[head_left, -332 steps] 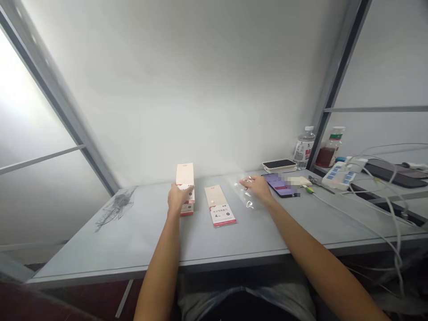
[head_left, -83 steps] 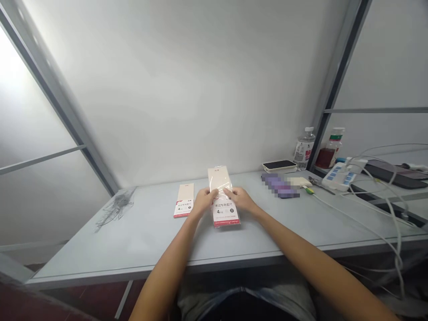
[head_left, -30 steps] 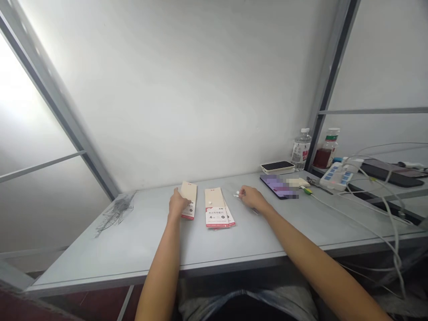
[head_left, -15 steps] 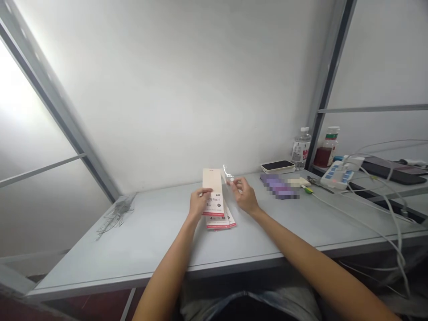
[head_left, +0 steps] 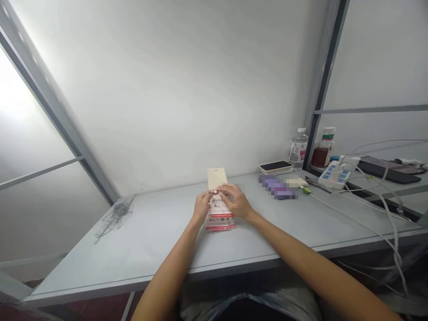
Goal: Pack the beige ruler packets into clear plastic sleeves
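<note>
A tall cream card packet [head_left: 217, 179] with a red-edged white label stands tilted up above the grey table [head_left: 140, 240]. My left hand [head_left: 201, 207] pinches its left edge. My right hand [head_left: 236, 201] has its fingers closed over the front of the packet, together with a thin clear sleeve that barely shows. Under both hands lies a small stack of like packets [head_left: 219, 223], flat on the table.
A heap of clear wrappers [head_left: 113, 215] lies at the far left. To the right are a phone [head_left: 277, 186], a cream box [head_left: 276, 167], two bottles [head_left: 298, 148], a power strip [head_left: 332, 174] and trailing cables [head_left: 371, 209]. A metal frame post [head_left: 321, 84] rises at the right.
My left hand took the last packet from the left of the table to the middle. My right hand brought a clear sleeve over and now closes on the packet.
</note>
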`<state>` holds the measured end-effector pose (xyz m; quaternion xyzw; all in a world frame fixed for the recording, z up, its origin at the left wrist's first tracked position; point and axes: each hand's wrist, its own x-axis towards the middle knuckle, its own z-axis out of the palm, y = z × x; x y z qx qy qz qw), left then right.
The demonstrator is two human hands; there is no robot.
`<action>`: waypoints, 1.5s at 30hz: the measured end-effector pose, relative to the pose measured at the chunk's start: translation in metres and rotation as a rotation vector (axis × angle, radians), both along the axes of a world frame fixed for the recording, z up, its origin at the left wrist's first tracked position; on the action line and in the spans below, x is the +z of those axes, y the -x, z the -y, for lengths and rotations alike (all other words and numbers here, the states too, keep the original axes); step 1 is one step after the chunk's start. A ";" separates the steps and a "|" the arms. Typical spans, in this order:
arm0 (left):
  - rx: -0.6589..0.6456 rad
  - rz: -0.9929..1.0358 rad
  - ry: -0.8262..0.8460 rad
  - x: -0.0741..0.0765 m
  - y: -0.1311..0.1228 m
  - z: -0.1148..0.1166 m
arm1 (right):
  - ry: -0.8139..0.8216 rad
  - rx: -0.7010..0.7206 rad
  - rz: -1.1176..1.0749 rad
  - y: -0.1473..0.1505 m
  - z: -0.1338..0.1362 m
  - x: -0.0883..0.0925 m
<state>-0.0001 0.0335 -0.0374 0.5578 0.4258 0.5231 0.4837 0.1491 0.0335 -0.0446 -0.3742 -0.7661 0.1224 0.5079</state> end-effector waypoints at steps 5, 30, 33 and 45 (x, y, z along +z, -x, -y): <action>-0.103 -0.157 -0.031 0.002 -0.003 0.003 | 0.196 -0.214 -0.190 -0.007 -0.009 -0.002; 0.424 -0.022 -0.266 0.021 0.015 0.005 | 0.643 0.002 -0.595 -0.015 -0.013 0.002; 0.400 0.046 -0.283 0.026 0.014 0.010 | 0.650 -0.027 -0.599 -0.015 -0.015 -0.001; 0.182 -0.042 -0.084 -0.001 -0.009 0.005 | 0.599 0.087 -0.633 -0.012 -0.012 0.001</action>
